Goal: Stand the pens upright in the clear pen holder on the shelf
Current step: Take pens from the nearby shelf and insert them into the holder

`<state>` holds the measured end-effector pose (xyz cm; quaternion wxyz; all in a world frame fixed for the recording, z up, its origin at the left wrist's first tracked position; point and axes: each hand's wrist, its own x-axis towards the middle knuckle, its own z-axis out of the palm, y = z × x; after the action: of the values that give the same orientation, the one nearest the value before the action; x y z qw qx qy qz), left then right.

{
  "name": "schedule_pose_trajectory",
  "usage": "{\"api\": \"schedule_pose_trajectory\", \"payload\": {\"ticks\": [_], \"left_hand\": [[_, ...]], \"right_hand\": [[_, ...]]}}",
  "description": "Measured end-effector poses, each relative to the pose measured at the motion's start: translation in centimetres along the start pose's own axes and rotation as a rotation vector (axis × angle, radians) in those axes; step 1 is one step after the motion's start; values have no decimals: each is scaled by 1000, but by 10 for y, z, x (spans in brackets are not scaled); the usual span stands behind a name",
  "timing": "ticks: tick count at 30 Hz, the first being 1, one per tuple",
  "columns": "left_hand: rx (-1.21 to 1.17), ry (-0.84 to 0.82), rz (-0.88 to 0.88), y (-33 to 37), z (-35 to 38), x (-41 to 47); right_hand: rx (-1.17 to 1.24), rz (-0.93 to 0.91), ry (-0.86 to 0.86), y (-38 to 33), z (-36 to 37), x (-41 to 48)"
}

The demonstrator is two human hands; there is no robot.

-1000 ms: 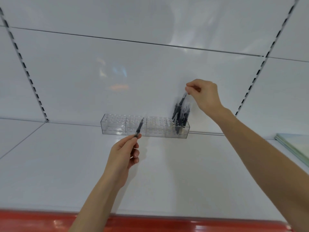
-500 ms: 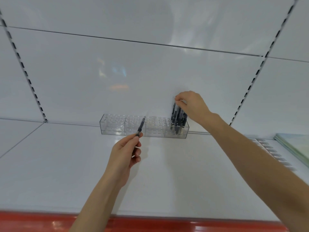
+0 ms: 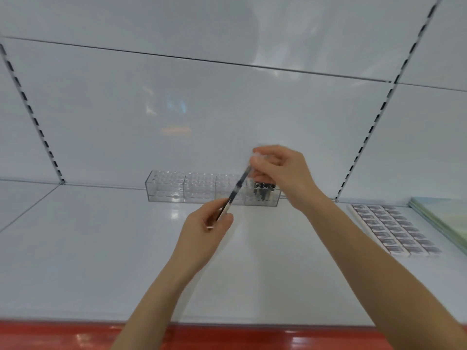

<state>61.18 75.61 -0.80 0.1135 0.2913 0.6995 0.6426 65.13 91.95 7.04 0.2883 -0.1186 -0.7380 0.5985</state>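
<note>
A clear pen holder (image 3: 177,188) with several compartments stands at the back of the white shelf (image 3: 101,248), against the rear wall. Several dark pens (image 3: 262,192) stand upright in its rightmost compartment, partly hidden behind my right hand. My left hand (image 3: 204,231) grips the lower end of a dark pen (image 3: 236,190) that slants up and to the right in front of the holder. My right hand (image 3: 283,170) hovers over the rightmost compartment, its blurred fingertips pinching that pen's upper end.
A sheet of small printed labels (image 3: 394,228) lies on the shelf to the right, beside a stack of pale green sheets (image 3: 447,218). The red shelf edge (image 3: 227,337) runs along the bottom. Slotted uprights (image 3: 366,140) flank the back panel.
My right hand let go of the pens standing in the holder and came left to meet the other pen. My left hand moved right and tilted its pen up to the right hand.
</note>
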Motion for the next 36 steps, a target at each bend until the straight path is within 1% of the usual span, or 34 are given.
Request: {"api": "schedule_pose_trajectory", "payload": {"ticks": [2,3,4,6,7,8,12,19,25,26,30,36], "left_hand": [[524,25,149,-17,-2,-1],[743,-2,210,-26,-3,-2],[920,-65,201,-33,-2,-3],[1128,-265,7,-40,0,-5],[1169,-347,-67,-43,1,-5],[1184,-386,-84,-45,1,-5],[1202,-399,-72,-47,0,-6],[1199,-382,-69,-48,0,-7],[1176,-382,-76,-50,0,-8],[1177,-377,-73,-51,0,-8],[1165,-368,-67,-52,0,-7],[1107,-332,-52,-50,0,-7]], "right_hand": [[-65,-99,147,-3,-17,14],[-132,-154,216,-4,-26,21],[-204,-201,267,-5,-32,28],[-325,-273,316,-2,-40,38],[-367,-298,317,1,-42,42],[-400,-314,304,3,-41,45],[-460,-339,255,12,-38,52],[-490,-366,212,10,-33,55],[-617,-368,124,15,-26,51],[-651,-372,110,15,-26,52],[-924,-386,41,24,-29,56],[-1064,-442,25,39,-23,53]]}}
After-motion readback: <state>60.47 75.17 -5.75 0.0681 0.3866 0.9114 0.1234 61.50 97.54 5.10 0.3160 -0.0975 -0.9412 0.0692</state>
